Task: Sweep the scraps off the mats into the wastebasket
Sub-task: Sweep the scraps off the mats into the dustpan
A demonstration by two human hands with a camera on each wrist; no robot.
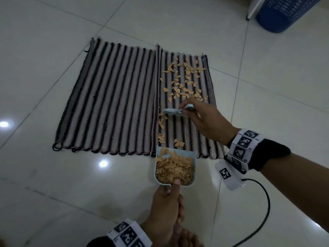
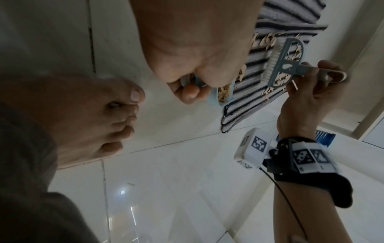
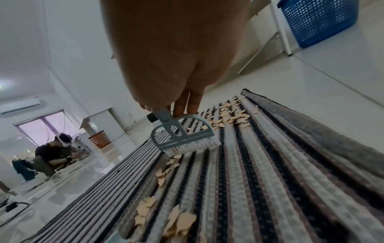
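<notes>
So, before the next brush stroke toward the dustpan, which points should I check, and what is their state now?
1. Right hand grips the small grey-blue hand brush: ok.
2. Brush bristles sit on the right striped woven mat, behind the nearer scraps: ok.
3. Left hand holds the light blue plastic dustpan by its handle: ok.
4. Dustpan mouth meets the mat's near edge: ok.
5. Room left in the dustpan: not ok, the tan paper scraps are already heaped in it.
6. Blue perforated plastic wastebasket within reach: cannot tell.
</notes>
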